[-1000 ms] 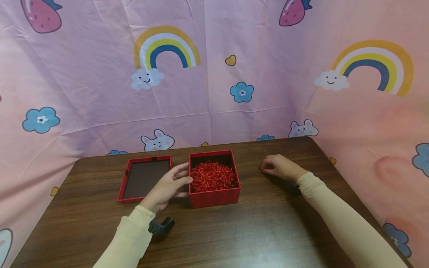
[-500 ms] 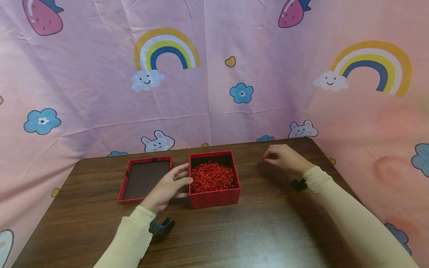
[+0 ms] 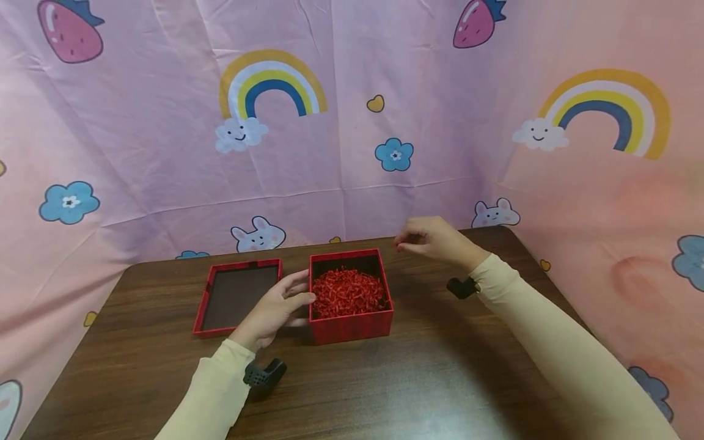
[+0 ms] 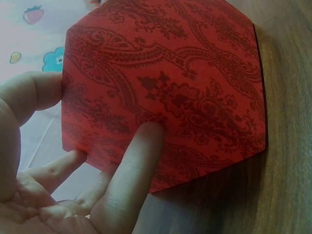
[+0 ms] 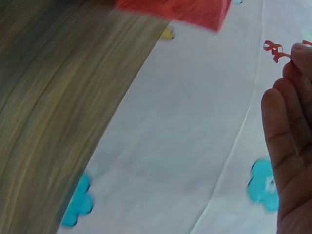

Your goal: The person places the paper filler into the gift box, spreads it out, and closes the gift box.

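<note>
An open red box [image 3: 352, 327] stands mid-table, filled with red crinkle-cut paper shreds [image 3: 348, 293]. My left hand [image 3: 275, 308] rests against its left side, the thumb near the top edge and the fingers spread along the wall. In the left wrist view those fairly straight fingertips touch the box's paisley-patterned surface [image 4: 170, 83]. Raised above the table, to the right of the box, my right hand [image 3: 440, 241] pinches a small curly red paper shred [image 5: 276, 52] between thumb and fingertip.
The box lid [image 3: 236, 299] lies upturned on the wooden table [image 3: 357, 391], left of the box, showing its dark inside. A printed cloth [image 3: 352, 153] hangs behind and at both sides. Each wrist wears a black camera mount.
My right hand has risen off the table at the right and moved left toward the box, carrying the red paper shred. The left hand stays at the box's side.
</note>
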`<state>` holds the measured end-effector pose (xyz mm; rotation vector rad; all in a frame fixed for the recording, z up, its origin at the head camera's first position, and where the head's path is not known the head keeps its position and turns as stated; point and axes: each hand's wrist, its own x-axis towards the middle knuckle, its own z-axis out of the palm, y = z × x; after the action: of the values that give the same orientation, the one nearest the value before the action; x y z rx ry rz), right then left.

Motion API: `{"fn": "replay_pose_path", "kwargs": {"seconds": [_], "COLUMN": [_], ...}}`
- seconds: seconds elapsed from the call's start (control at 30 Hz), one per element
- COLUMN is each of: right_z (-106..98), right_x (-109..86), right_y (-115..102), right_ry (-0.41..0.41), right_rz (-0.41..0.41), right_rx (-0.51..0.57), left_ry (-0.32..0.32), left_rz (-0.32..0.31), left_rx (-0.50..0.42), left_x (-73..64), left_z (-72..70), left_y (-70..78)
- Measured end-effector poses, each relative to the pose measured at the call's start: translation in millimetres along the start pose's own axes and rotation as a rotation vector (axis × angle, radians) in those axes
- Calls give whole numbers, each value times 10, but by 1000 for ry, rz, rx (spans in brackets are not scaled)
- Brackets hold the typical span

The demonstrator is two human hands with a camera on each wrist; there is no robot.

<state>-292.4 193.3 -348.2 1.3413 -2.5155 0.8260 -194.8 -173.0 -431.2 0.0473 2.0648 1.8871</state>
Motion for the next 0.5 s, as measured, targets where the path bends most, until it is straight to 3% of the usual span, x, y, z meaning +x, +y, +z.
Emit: {"fn": "replay_pose_path", "kwargs": {"seconds": [0.27, 0.5], "right_z": [303, 561], "right_x": [325, 382], "right_y": [-254, -341], "right_ry": [-65, -170], "right_rz": [-62, -59], "right_rx": [2, 29], "left_ry": [4, -1], "left_rz": [1, -5], "left_rx": [6, -10], "left_x": [10, 23], "left_z": [-19, -7], "left_y": [-1, -13]}}
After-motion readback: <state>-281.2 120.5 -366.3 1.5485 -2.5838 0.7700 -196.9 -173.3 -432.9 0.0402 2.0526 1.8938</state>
